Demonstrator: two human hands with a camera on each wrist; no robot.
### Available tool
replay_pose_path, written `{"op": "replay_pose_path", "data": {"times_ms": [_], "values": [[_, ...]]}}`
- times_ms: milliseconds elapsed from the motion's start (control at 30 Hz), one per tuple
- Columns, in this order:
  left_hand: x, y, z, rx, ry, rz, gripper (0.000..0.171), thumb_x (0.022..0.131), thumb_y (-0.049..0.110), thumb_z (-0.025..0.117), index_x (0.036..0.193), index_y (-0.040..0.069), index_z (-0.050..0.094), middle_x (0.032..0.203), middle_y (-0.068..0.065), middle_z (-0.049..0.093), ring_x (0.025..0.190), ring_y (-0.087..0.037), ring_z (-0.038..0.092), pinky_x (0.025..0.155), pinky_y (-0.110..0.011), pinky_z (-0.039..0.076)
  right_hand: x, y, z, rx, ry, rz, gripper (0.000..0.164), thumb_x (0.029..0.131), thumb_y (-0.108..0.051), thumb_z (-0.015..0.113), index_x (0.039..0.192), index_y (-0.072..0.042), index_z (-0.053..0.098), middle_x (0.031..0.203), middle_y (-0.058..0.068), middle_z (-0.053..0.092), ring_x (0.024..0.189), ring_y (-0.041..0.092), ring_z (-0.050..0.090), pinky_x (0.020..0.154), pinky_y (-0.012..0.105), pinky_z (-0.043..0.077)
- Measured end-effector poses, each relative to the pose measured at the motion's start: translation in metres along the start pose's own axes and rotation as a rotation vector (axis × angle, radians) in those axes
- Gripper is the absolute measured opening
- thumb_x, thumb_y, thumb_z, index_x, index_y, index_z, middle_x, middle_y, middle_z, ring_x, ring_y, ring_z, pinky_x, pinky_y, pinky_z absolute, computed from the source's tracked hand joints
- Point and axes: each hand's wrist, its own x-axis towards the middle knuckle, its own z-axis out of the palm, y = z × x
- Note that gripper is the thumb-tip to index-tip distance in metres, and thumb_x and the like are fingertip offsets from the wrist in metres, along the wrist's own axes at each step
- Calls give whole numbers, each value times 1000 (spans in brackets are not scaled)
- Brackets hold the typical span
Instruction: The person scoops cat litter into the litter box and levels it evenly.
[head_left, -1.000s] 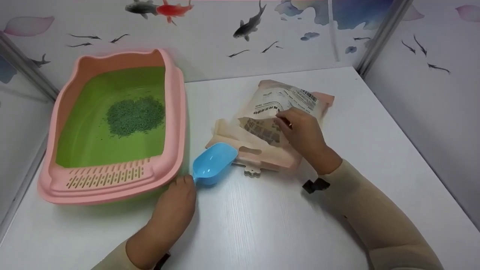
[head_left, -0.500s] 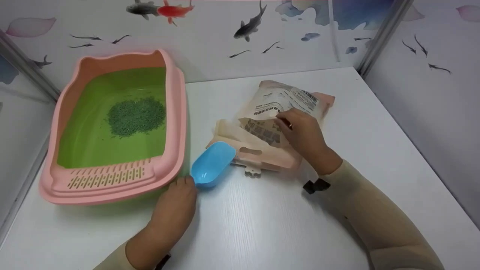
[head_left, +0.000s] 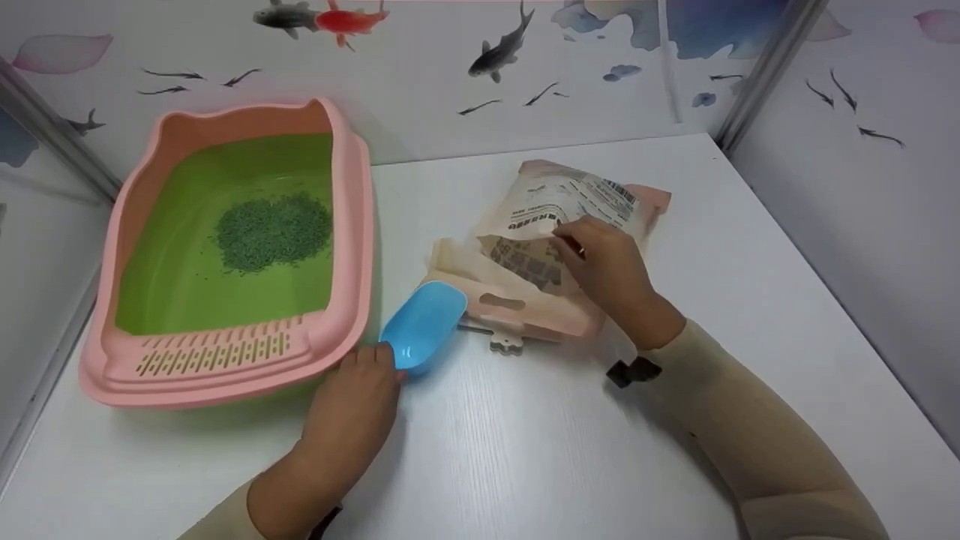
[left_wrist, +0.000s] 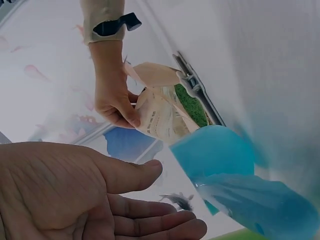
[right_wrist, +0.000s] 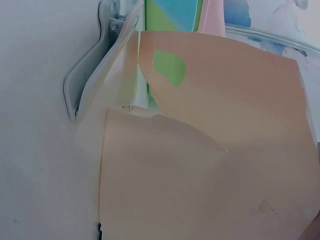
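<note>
A light-blue scoop [head_left: 424, 324] lies between the litter box and the paper bag [head_left: 562, 202]. My left hand [head_left: 358, 397] is at its handle end, covering the handle in the head view. In the left wrist view the scoop [left_wrist: 215, 152] shows just beyond my left hand [left_wrist: 100, 195], whose fingers and thumb are extended with nothing between them. My right hand [head_left: 604, 259] pinches the torn edge of the bag, lifting its opening. Green granules [left_wrist: 192, 105] show inside the bag in the left wrist view. The right wrist view is mostly filled by the bag's front [right_wrist: 200, 175].
The pink litter box [head_left: 352, 247] with a green base stands at the left, holding a patch of dark green granules [head_left: 274, 231]. A metal clip [right_wrist: 90, 70] sits at the bag's near edge. Printed panels [head_left: 420, 112] enclose the white table [head_left: 495, 442] at the back and sides.
The scoop has shifted slightly left and toward me, and its handle is now hidden by my left hand, which has edged right. My right hand and the bag stay put.
</note>
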Motion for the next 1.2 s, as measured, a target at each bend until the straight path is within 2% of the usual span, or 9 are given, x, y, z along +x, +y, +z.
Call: {"op": "replay_pose_path", "data": {"times_ms": [100, 200, 400, 533, 667, 900, 1067, 1200], "values": [[6, 2, -12, 11, 49, 19, 37, 97, 24, 75, 109, -9, 63, 88, -18, 66, 76, -25, 63, 67, -35, 59, 0, 0, 0, 6, 6, -7, 14, 98, -16, 73, 104, -4, 77, 93, 9, 74, 77, 19, 61, 67, 30, 51], [16, 3, -27, 10, 70, 34, 37, 98, 27, 72, 108, -8, 63, 85, -16, 62, 72, -24, 60, 64, -34, 58, 0, 0, 0, 4, 11, -19, 14, 98, -16, 73, 104, -3, 77, 93, 10, 73, 76, 19, 61, 66, 31, 51], [45, 3, -52, -40, 101, 112, 34, 103, 26, 66, 105, -8, 63, 87, -17, 62, 80, -28, 64, 71, -38, 60, 0, 0, -1, -6, 6, -15, 15, 98, -16, 72, 104, -3, 77, 93, 10, 74, 76, 20, 61, 67, 30, 51], [69, 1, -60, -107, 63, 128, 35, 105, 26, 62, 113, -8, 62, 93, -18, 64, 85, -30, 65, 74, -39, 61, 1, -1, -2, -8, -8, -10, 15, 99, -16, 72, 105, -3, 76, 93, 10, 73, 76, 21, 61, 67, 31, 51], [95, 0, -63, -165, -13, 88, 39, 107, 28, 58, 124, -7, 60, 105, -19, 65, 95, -32, 67, 80, -42, 62, 1, -2, -2, -7, -14, -6, 16, 99, -16, 72, 105, -3, 76, 93, 10, 74, 76, 21, 61, 67, 32, 50], [138, 2, -59, -260, -90, 52, 43, 108, 28, 57, 134, -6, 55, 116, -21, 65, 109, -34, 67, 94, -44, 59, 0, -2, -1, -9, -30, 11, 17, 99, -17, 72, 106, -3, 77, 94, 9, 73, 76, 20, 60, 67, 31, 49], [166, 9, -56, -336, -153, 9, 47, 108, 30, 54, 141, -4, 53, 130, -21, 64, 121, -34, 65, 105, -45, 54, 0, -2, -2, -4, -30, 19, 16, 99, -17, 72, 105, -3, 77, 93, 9, 72, 77, 20, 59, 67, 31, 49], [189, 11, -48, -414, -210, -46, 49, 109, 33, 53, 144, -1, 53, 141, -19, 62, 132, -33, 60, 112, -46, 49, 0, -3, -1, -13, -13, -6, 16, 99, -17, 72, 104, -3, 77, 93, 10, 73, 76, 21, 60, 66, 32, 50]]}}
